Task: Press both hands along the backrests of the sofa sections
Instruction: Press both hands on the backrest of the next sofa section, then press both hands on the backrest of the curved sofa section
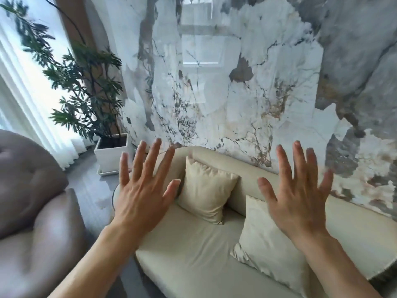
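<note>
**Caller:** Head view, go. Where are your hands?

**Me:** Both raised in front of me, backs to the camera. My left hand (140, 196) has its fingers spread wide apart, holding nothing. My right hand (297, 203) is the same: fingers splayed, empty.

**Caller:** And the sofa?

**Me:** The cream sofa (193, 252) sits below and ahead, its backrest (253, 175) running along the marble wall (247, 87). Two cushions lean against it: the left cushion (206, 190) and the right cushion (266, 244). A brown armchair (32, 211) stands to my left, a potted plant (86, 87) in the corner.

**Caller:** Any contact yet?

**Me:** None I can see. My palms hover between me and the backrest. Whether my left hand brushes the rounded sofa end behind it, I can't tell.

**Caller:** So progress?

**Me:** I'd judge it barely begun: all the pressing is left.
</note>
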